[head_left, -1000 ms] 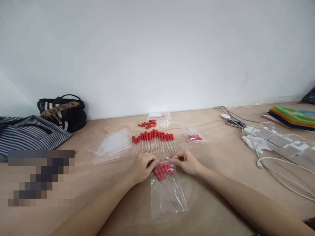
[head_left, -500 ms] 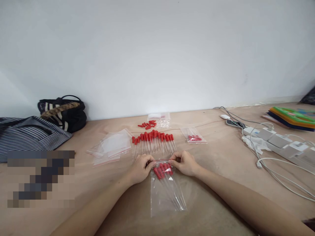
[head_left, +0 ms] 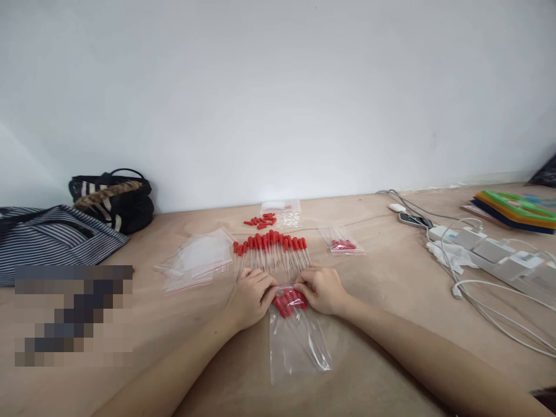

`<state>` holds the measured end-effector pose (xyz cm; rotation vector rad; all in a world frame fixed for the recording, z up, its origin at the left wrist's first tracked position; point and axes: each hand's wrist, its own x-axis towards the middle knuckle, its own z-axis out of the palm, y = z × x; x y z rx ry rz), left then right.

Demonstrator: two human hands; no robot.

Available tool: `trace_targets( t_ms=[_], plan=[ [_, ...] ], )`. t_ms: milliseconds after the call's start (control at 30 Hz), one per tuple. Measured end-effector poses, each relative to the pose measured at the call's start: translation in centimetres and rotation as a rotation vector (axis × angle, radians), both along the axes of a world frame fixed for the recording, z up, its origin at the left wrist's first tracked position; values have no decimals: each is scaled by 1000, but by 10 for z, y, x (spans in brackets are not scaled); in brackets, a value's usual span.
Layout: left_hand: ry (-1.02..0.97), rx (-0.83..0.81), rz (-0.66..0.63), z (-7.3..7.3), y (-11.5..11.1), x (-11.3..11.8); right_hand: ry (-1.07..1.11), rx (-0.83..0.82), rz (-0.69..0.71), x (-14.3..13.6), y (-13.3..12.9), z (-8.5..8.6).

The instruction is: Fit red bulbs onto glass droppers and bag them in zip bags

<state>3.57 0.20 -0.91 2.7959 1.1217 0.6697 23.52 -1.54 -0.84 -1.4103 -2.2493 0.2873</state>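
Note:
A clear zip bag (head_left: 289,353) lies in front of me, its top edge away from me. Inside it are several droppers with red rubber bulbs (head_left: 290,301) at the top end and thin clear tubes pointing towards me. My left hand (head_left: 254,295) is closed on the top left corner of the bag, and my right hand (head_left: 321,289) pinches the top right corner. Just beyond my hands, a fanned row of red-bulbed droppers (head_left: 271,240) rests on the table.
Flat zip bags (head_left: 202,255) are stacked to the left. Loose red bulbs (head_left: 260,220) and a bag of clear tubes (head_left: 289,217) lie near the wall. A filled bag (head_left: 343,243) sits right of the row. Further right are chargers on a power strip (head_left: 495,249) with cables.
My fingers have curled closer over the bag's top edge, and both hands have drawn slightly nearer each other. The bag has shifted a little to the right.

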Motion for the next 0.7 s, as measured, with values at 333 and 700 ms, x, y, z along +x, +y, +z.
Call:
trace_targets(
  t_ms=[333,700],
  plan=[
    [-92,10,-41,1,-5,9,-159,62,125,-4,0,6],
    [29,5,-87,8,-6,5,-233,326,216,-12,1,-4]
  ],
)
